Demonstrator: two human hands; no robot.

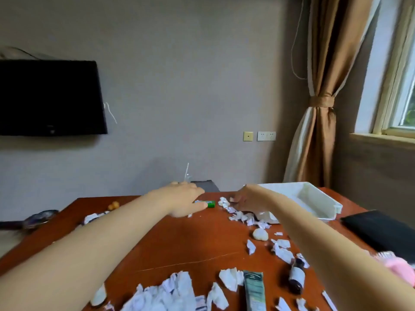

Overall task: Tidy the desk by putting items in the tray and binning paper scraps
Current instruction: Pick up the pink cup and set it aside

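Observation:
My left hand (187, 200) reaches across the red-brown desk (179, 243) to a small stick with a green cap (210, 204). Its fingers lie straight above the stick and its thumb lies just below it. My right hand (243, 199) hovers over a heap of torn paper scraps (238, 215) beside the white tray (323, 206), fingers curled down onto them. Whether it holds a scrap is hidden. More scraps (170, 292) are piled at the near edge.
A grey-green tube (254, 290) and a small dark bottle (296, 277) lie near the front. A white lump (260, 234), a black flat item (381, 232) and a pink object (400, 269) sit to the right. A dark container (205, 186) stands behind the desk.

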